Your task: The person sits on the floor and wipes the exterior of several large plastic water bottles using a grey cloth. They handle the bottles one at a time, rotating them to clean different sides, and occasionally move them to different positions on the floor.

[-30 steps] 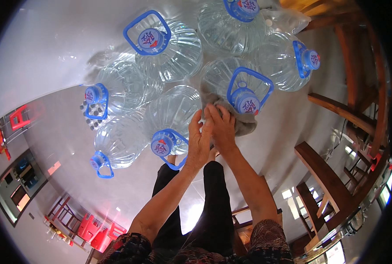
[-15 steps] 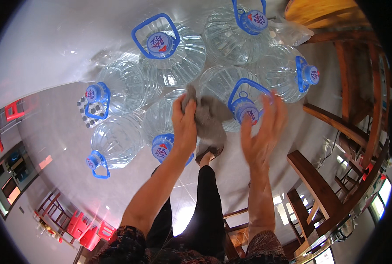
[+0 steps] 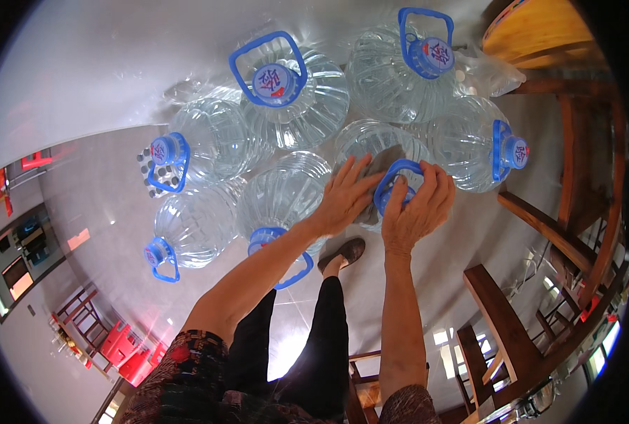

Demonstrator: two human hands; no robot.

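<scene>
A large clear water bottle (image 3: pixel 399 138) with a blue cap and handle stands among others of its kind in front of me. My right hand (image 3: pixel 417 212) is closed around its blue handle (image 3: pixel 401 167), with the thumb over the cap. Beside the neck, my left hand (image 3: pixel 346 194) lies with fingers stretched and spread, pressing a grey cloth (image 3: pixel 391 157) to the bottle's side. The palm and part of the cloth are hidden. Close to my left forearm, another bottle (image 3: pixel 275 191) leans its blue-capped neck toward me.
More bottles surround this one: two at the back (image 3: pixel 304 106) (image 3: pixel 392 78), one at right (image 3: pixel 466 148), two at left (image 3: pixel 212 141) (image 3: pixel 194 226). Wooden furniture (image 3: pixel 502 325) lines the right side. Red stools (image 3: pixel 127 346) stand far left. My shoe (image 3: pixel 344 254) is below the hands.
My right hand has closed on the bottle's handle. My left hand has moved right with the cloth, from holding it in the air to pressing it flat on the bottle.
</scene>
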